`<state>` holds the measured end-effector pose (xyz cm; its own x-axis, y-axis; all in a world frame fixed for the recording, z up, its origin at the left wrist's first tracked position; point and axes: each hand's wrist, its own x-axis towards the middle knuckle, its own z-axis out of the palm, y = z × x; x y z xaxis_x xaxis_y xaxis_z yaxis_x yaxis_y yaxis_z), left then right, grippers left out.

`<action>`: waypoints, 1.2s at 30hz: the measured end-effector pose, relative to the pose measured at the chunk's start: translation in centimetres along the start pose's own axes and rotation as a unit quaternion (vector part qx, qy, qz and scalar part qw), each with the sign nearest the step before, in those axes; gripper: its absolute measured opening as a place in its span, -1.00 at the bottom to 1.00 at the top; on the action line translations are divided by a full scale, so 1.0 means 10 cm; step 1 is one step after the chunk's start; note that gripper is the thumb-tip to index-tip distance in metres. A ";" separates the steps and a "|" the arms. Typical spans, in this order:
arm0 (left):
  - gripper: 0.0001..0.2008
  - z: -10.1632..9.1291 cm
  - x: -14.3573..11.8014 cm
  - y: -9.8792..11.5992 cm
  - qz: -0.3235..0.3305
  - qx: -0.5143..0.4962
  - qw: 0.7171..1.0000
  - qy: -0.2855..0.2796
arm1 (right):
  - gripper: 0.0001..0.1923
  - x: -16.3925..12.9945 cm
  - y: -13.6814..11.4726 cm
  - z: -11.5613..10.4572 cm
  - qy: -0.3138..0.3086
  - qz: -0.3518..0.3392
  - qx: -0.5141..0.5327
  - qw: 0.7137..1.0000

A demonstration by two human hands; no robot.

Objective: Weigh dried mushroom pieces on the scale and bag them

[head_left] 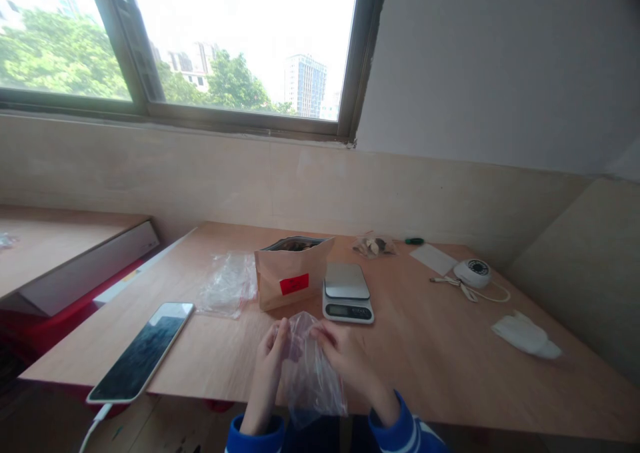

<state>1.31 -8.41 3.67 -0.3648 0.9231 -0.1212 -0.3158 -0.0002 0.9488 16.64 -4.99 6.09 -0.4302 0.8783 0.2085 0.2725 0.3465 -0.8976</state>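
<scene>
Both my hands hold a small clear plastic bag (310, 373) at its top, just over the near edge of the wooden table (430, 346). My left hand (267, 366) pinches the bag's left side and my right hand (347, 356) pinches its right side. The bag hangs down between my blue sleeves. Right behind my hands stands a small digital kitchen scale (347, 293). To its left an open brown paper bag (290, 273) with a red label stands upright, with brownish pieces inside.
A pile of clear plastic bags (227, 283) lies left of the paper bag. A phone (143, 353) with a cable lies at the near left. A filled small bag (373, 245), a white card (434, 258), a round white device (473, 273) and a white cloth (525, 334) lie to the right.
</scene>
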 end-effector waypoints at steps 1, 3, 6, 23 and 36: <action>-0.60 0.02 0.00 -0.02 0.007 -0.013 1.000 0.018 | -0.71 -0.02 0.00 0.04 -0.007 -0.004 -0.004 1.000; -0.59 0.02 -0.01 -0.02 0.020 -0.026 0.998 0.059 | -0.71 -0.06 0.02 0.12 -0.004 -0.004 -0.005 1.000; -0.57 -0.01 -0.04 0.05 0.010 -0.013 0.997 0.073 | -0.70 -0.08 0.06 0.18 0.030 0.000 0.010 1.000; -0.47 -0.98 -0.11 0.57 -0.073 0.147 0.983 0.081 | -0.65 1.19 1.57 -1.36 0.324 -0.001 -0.288 0.901; -0.37 -1.01 0.70 0.85 0.020 0.322 0.940 0.114 | -0.60 1.56 2.22 -1.56 0.357 0.017 -0.381 0.853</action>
<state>-12.77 -5.86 7.89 -0.5669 0.8207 -0.0710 0.2706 0.2670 0.9249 29.38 21.56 -4.50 0.1484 0.7745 0.6149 0.8719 0.1910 -0.4510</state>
